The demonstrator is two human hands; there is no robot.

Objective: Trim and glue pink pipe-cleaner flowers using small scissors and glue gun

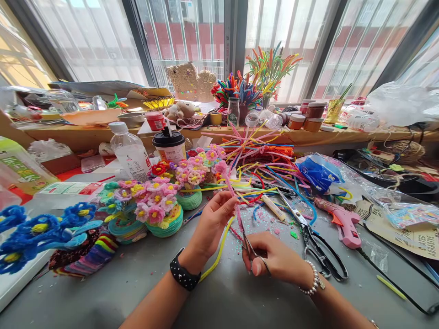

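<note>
Pinched between the thumb and fingers of my left hand (213, 221) is a pink pipe cleaner (229, 183). Its upper end reaches a pink fuzzy tuft (221, 167); whether the two are joined I cannot tell. My right hand (276, 257) grips small metal scissors (244, 234) by the handles, blades pointing up at the pipe cleaner's lower part, just below my left fingers. A yellow pipe cleaner (221, 249) lies on the table beside my left wrist. Left of my hands stand pink pipe-cleaner flowers (154, 201) on a round green base (168, 226).
Large black-handled scissors (310, 237) and a pink glue gun (345, 221) lie at right. Behind my hands are loose pipe cleaners (264, 160) and a glue stick (273, 208). A water bottle (128, 153), a lidded cup (169, 148) and blue flowers (44, 230) stand at left.
</note>
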